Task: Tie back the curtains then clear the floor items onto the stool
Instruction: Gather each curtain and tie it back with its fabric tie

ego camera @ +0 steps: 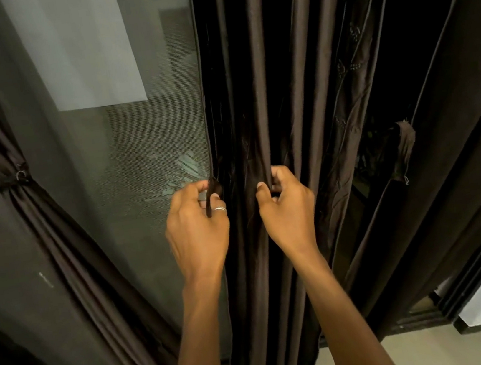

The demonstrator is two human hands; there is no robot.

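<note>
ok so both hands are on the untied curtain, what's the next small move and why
Probably sweep the loose curtain rightward toward the hanging strap: the left hand pinches its edge, the right hand grips a fold, and the left curtain is already tied.

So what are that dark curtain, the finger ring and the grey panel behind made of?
The curtain looks like woven cloth, dark brown, with a soft satin sheen along its folds; the fibre is unclear. The ring on the left hand looks like polished silvery metal, glinting brightly. The panel seems a fine mesh screen: a tiny grid texture shows.
</note>
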